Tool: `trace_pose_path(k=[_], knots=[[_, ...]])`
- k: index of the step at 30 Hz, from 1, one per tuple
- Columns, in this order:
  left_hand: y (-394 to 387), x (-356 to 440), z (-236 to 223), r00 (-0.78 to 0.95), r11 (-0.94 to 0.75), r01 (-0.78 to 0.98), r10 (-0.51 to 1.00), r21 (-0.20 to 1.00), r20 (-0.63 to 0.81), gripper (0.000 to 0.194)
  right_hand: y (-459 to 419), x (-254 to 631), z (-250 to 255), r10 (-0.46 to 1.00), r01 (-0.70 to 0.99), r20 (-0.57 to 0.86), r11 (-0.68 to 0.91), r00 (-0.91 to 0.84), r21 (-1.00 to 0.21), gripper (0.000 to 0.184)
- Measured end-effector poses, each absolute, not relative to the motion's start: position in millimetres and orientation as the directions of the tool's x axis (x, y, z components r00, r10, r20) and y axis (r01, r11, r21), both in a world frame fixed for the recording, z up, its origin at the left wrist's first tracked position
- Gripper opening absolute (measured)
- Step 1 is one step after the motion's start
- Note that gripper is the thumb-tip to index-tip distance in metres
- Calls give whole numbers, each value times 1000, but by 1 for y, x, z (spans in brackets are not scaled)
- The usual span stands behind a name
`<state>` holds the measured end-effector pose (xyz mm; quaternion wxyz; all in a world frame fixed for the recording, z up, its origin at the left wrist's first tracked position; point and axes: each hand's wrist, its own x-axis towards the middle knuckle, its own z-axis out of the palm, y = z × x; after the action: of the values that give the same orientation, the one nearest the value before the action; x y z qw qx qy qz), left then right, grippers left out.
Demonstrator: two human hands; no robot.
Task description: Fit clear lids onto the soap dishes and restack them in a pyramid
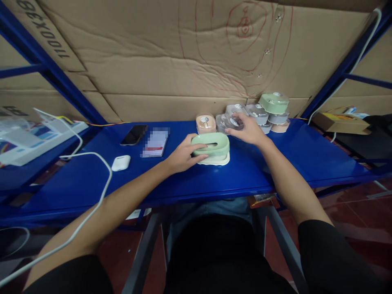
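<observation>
A light-green oval box (225,148) with a slot in its top and a cream wavy-edged base stands on the blue table. My left hand (183,153) is closed around its left side, the thumb low at the front and a finger across the top by the slot. My right hand (247,130) is beside the stack of clear-lidded grey boxes (235,109), thumb and fingers apart. Its fingertips are close to a grey box; whether they touch it I cannot tell. A peach box (206,122) with a round label sits left of the stack, and a green box (273,103) tops the right end.
On the left of the blue table (190,185) lie a dark phone (134,135), a lit phone (155,143) and a white earbud case (121,163). A white cable (107,179) crosses above my left forearm. Cardboard (147,73) stands behind, between blue posts.
</observation>
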<state>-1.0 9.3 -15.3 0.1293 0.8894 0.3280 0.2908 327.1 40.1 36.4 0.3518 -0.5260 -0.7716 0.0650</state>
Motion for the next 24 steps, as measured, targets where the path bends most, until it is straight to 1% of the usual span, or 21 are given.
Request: trace_pose_path(k=[5, 9, 12, 15, 24], knots=[[20, -5, -15, 374, -599, 650, 787, 467, 490, 39, 37, 330, 40, 905, 794, 360, 387, -229, -468, 82], [27, -8, -16, 258, -478, 704, 861, 526, 438, 42, 37, 331, 41, 925, 824, 273, 364, -264, -434, 79], [27, -8, -16, 260, -448, 723, 881, 525, 395, 45, 36, 332, 41, 932, 827, 178, 362, -315, -431, 75], [25, -7, -15, 275, -441, 739, 888, 510, 370, 47, 35, 332, 41, 928, 826, 115, 367, -354, -428, 76], [26, -8, -15, 314, -460, 738, 882, 494, 351, 46, 35, 331, 40, 917, 821, 75, 385, -392, -421, 81]])
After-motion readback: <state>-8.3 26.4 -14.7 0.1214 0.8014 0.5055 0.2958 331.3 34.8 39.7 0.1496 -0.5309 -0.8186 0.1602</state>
